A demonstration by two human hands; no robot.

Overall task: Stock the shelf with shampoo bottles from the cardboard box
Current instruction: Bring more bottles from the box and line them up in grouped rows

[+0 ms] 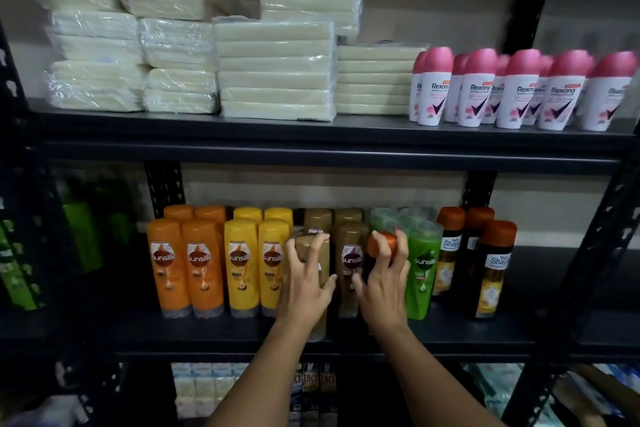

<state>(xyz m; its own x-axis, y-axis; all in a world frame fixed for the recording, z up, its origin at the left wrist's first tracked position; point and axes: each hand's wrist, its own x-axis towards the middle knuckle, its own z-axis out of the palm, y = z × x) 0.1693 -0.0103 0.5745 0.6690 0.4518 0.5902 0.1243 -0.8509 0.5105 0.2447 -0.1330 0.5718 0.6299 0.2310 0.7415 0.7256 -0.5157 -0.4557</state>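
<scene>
My left hand [306,282] grips a gold-brown shampoo bottle [313,250] at the front of the middle shelf [485,340], in front of the brown Sunsilk row. My right hand [382,282] holds a dark bottle with an orange cap [382,243], between a brown Sunsilk bottle [351,263] and a green one [424,267]. Orange [185,267] and yellow [258,263] Sunsilk bottles stand in rows to the left. Three dark orange-capped bottles [491,267] stand to the right. The cardboard box is out of view.
The upper shelf [363,135] carries wrapped cream-coloured packs [277,69] and pink-capped Rexona deodorants [519,90]. Green bottles [83,229] sit at the far left. Black shelf posts [602,236] frame both sides. Small packaged goods [207,388] fill the level below.
</scene>
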